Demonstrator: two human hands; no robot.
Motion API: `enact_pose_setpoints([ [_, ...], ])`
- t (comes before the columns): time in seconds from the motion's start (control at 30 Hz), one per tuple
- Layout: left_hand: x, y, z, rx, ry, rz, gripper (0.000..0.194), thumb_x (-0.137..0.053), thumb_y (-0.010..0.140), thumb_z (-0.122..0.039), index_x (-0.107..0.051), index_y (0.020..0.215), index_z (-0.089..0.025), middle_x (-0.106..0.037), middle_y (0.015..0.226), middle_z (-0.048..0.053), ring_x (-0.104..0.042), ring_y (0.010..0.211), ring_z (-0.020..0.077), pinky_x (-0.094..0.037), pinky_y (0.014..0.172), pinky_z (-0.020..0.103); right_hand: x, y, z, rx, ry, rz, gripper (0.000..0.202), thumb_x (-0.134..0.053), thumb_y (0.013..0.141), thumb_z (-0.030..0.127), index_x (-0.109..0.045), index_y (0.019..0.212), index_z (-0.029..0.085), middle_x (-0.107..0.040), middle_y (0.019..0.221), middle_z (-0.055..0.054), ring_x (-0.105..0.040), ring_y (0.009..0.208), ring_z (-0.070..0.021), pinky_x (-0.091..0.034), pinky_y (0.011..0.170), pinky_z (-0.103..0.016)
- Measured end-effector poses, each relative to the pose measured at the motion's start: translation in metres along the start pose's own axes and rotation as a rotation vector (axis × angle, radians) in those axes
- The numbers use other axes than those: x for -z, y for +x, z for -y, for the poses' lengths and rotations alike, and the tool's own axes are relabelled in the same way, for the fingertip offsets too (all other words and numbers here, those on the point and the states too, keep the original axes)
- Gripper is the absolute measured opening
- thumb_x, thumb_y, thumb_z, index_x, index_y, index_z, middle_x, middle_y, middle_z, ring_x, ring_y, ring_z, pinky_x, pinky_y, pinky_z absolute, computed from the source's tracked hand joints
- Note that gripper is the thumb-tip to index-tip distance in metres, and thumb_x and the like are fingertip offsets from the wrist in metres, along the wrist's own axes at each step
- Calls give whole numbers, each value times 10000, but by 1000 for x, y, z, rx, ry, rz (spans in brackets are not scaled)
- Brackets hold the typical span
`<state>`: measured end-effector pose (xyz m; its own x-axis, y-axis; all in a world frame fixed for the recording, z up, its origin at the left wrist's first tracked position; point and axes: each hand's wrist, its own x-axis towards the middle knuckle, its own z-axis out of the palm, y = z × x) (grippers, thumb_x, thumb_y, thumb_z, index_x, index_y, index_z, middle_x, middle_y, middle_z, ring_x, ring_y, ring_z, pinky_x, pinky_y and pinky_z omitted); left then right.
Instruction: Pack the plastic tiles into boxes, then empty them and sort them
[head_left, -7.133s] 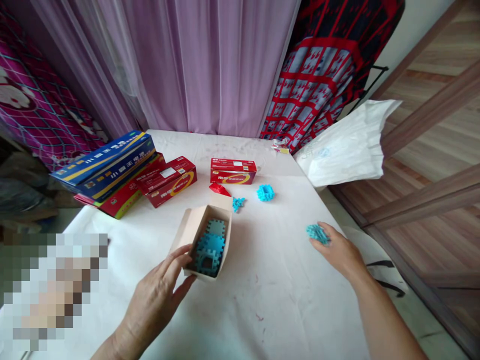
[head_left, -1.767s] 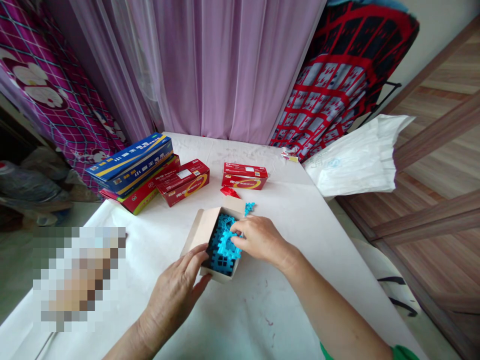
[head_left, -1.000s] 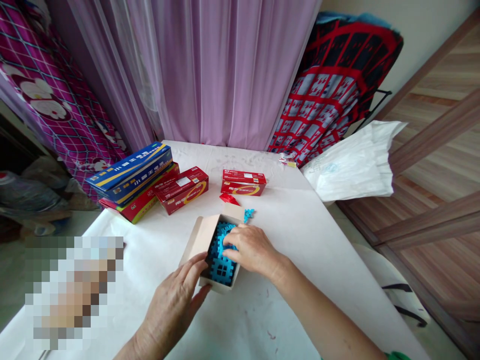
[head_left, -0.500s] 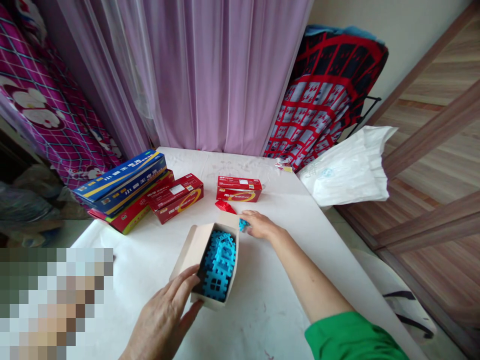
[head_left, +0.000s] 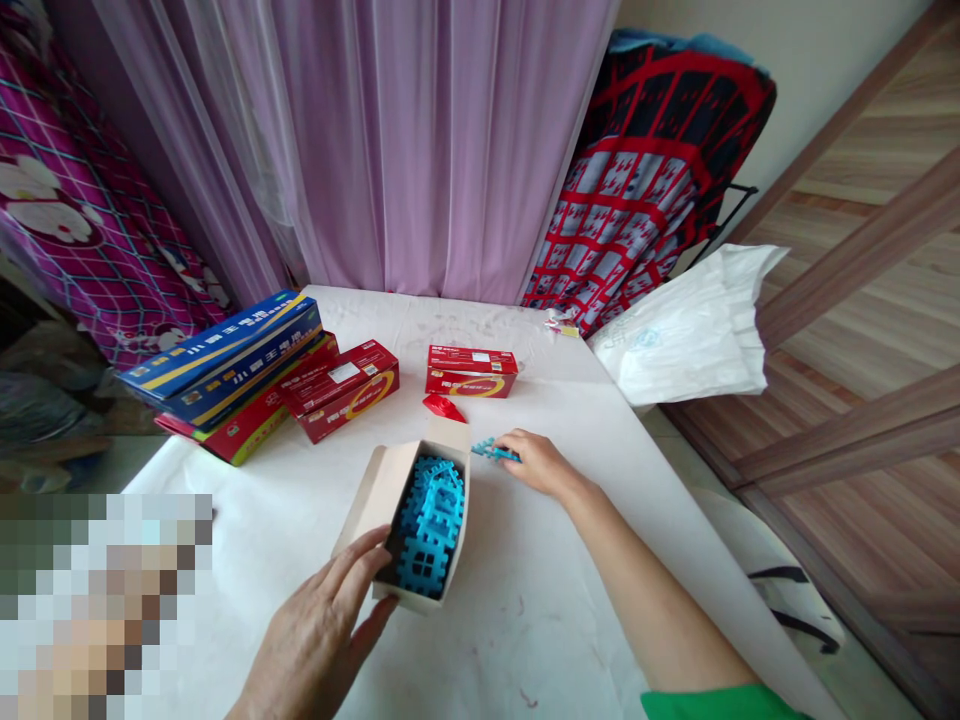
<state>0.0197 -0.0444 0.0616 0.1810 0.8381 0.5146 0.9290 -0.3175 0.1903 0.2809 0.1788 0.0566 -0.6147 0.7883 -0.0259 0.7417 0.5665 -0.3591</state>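
White surface, curtain beyond far edge. Mid-surface, my left hand grips box by near corner, blue pieces inside; right hand pinches blue tile beside it, toward right edge.

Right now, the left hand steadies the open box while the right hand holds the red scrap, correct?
No: the right hand holds a blue piece, not the red scrap, as the head view shows; the left hand does steady the open box.
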Motion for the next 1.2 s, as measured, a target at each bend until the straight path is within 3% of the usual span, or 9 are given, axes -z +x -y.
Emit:
enact_pose_setpoints([
  [0.13, 0, 0, 0, 0, -3, -2, 225, -453, 930, -321, -543, 1102, -208, -700, 1166, 91, -719, 907, 168, -596, 745, 245, 27, -16, 28, 108, 61, -176, 304, -579, 815, 114, -689, 1064, 247, -669, 1071, -32, -630, 969, -146, -460, 854, -253],
  [0.27, 3, 3, -1, -6, -7, -12, 206, -446, 931, -301, -549, 1081, -203, -711, 1140, 87, -723, 879, 160, -595, 739, 240, 44, -16, 59, 207, 44, -177, 336, -579, 784, 61, -692, 1045, 241, -676, 1052, -30, -633, 956, -144, -456, 851, -240],
  [0.43, 2, 2, -2, 11, -35, -7, 200, -480, 911, -286, -544, 1081, -204, -709, 1148, 85, -721, 886, 161, -596, 751, 245, 41, -11, 59, 95, 131, -207, 311, -553, 745, 30, -704, 933, 226, -705, 964, -21, -645, 912, -147, -470, 834, -248],
  [0.63, -1, 0, 0, 17, -57, 11, 213, -497, 898, -271, -536, 1097, -208, -697, 1175, 84, -715, 907, 161, -591, 766, 245, 54, -38, 63, -90, 433, -435, 179, -577, 796, 247, -703, 918, 215, -720, 938, -36, -654, 862, -173, -502, 807, -286],
  [0.8, 3, 4, -2, 11, -52, 5, 208, -485, 904, -262, -531, 1100, -213, -705, 1154, 84, -719, 887, 162, -588, 763, 247, 54, -38, 91, 6, 623, -224, 197, -592, 797, 266, -708, 940, 195, -716, 867, -4, -650, 790, -147, -499, 734, -245],
  [0.87, 4, 4, -3, 9, -51, 8, 201, -479, 906, -263, -533, 1093, -214, -704, 1156, 84, -720, 876, 162, -590, 755, 249, 50, -24, 98, 51, 591, -100, 185, -580, 804, 223, -706, 934, 186, -715, 852, 2, -647, 773, -138, -492, 717, -234],
  [0.93, 4, 4, -3, 6, -42, 8, 196, -472, 909, -269, -531, 1087, -211, -703, 1160, 86, -720, 876, 163, -591, 751, 252, 47, -8, 100, 71, 440, -72, 180, -577, 800, 162, -707, 921, 187, -725, 893, -7, -651, 816, -143, -486, 760, -244],
  [1.1, 2, 2, -2, 10, -22, 34, 194, -477, 912, -288, -529, 1083, -212, -694, 1180, 89, -717, 902, 170, -590, 748, 253, 54, 1, 97, 72, 139, -288, 306, -541, 808, 65, -696, 1009, 237, -725, 1065, -16, -636, 1008, -155, -449, 899, -258],
  [1.2, 2, 3, -2, 0, -28, 39, 196, -462, 919, -287, -528, 1089, -214, -694, 1178, 89, -719, 878, 164, -588, 735, 249, 57, -13, 98, 51, 86, -266, 319, -519, 847, 95, -668, 1085, 246, -724, 1082, -12, -646, 998, -149, -453, 880, -242],
])
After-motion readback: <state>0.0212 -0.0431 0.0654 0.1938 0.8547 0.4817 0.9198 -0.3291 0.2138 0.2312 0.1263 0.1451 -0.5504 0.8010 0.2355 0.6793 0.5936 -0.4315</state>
